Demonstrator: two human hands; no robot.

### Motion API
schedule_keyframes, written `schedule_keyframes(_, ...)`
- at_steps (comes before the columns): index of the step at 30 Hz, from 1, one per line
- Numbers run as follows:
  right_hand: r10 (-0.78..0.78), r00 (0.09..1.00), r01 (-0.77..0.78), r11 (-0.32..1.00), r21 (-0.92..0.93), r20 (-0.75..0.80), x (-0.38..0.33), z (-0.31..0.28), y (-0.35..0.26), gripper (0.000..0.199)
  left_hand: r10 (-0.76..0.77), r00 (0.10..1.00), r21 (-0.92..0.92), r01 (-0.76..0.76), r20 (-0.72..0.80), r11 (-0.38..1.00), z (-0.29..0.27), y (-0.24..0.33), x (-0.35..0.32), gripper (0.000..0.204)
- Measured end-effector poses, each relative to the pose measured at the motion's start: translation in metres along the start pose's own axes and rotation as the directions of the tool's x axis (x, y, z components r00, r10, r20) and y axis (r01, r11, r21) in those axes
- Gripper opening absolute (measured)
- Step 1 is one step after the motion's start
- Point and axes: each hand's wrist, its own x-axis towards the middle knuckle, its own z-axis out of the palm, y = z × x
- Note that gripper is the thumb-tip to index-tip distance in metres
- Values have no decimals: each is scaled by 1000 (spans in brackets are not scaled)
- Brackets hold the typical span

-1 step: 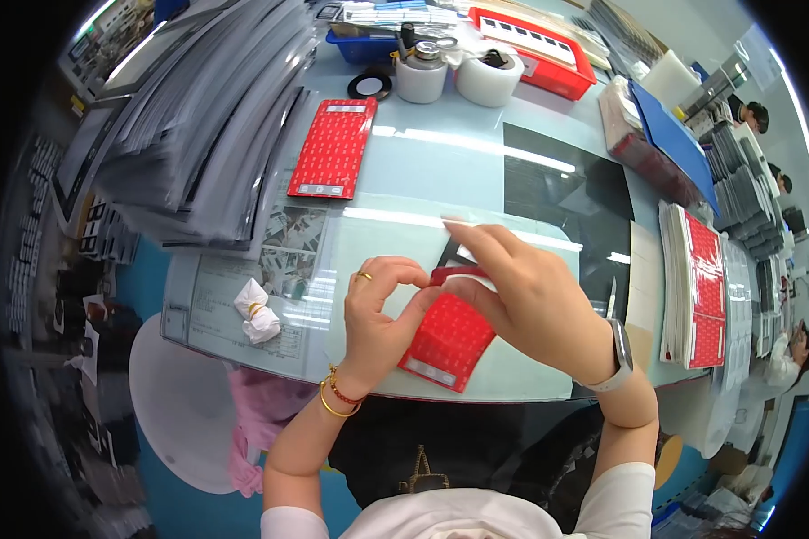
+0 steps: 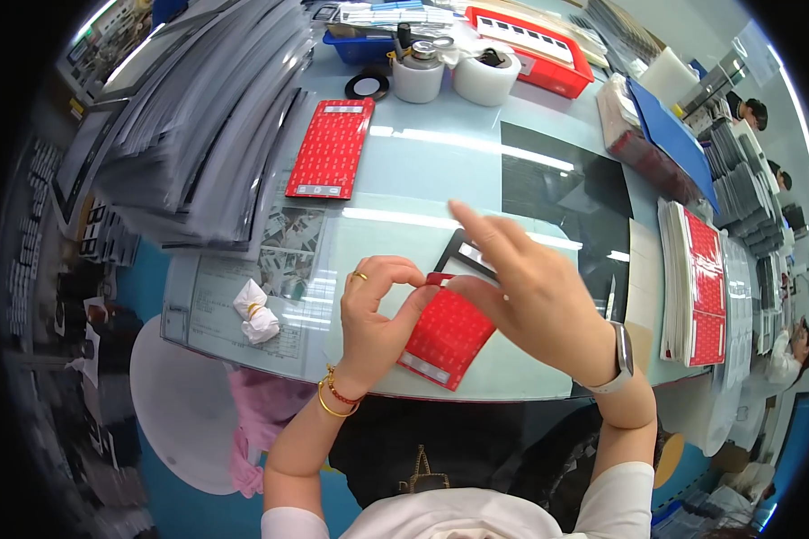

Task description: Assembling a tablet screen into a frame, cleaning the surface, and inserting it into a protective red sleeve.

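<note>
My left hand is closed, pinching the upper left corner of a red printed sheet between thumb and fingers. The sheet has a pale strip along its near edge and hangs or lies tilted over the table. My right hand is over its upper right side, index finger stretched out and thumb apart from it, the thumb close to the sheet's top edge. Beyond the sheet lies a black-framed flat panel with a pale window, partly hidden by my right hand. Whether the sheet and panel are joined I cannot tell.
Another red sheet lies farther back. Tall stacked grey panels crowd the left. A white wad and a thin knife flank my hands. White pots and a red tray stand behind; a red-topped stack sits right.
My right index finger has lifted away from the sheet's top, baring more of the black-framed panel. My left hand keeps its pinch and has shifted slightly left with the sheet.
</note>
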Motion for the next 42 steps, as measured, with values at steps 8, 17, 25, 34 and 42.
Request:
schedule_keyframes(8,136,987,-103,944,313,-86,-61,-3,57,72,-50,998,-49,48,-49,998,2,5,-1,14)
schedule_keyframes(17,109,946,-10,951,309,-305,-72,22,51,19,-29,999,-29,28,-42,999,5,8,-3,17)
schedule_keyframes(25,34,951,39,973,229,-309,-85,7,57,20,60,996,45,-63,64,997,1,24,-18,21)
schedule_keyframes(34,0,953,59,981,184,-304,-93,6,48,24,76,997,516,-60,-11,854,5,19,-42,40)
schedule_keyframes(42,-10,940,73,982,172,-342,-88,7,66,25,157,890,371,-332,428,867,22,16,-113,47)
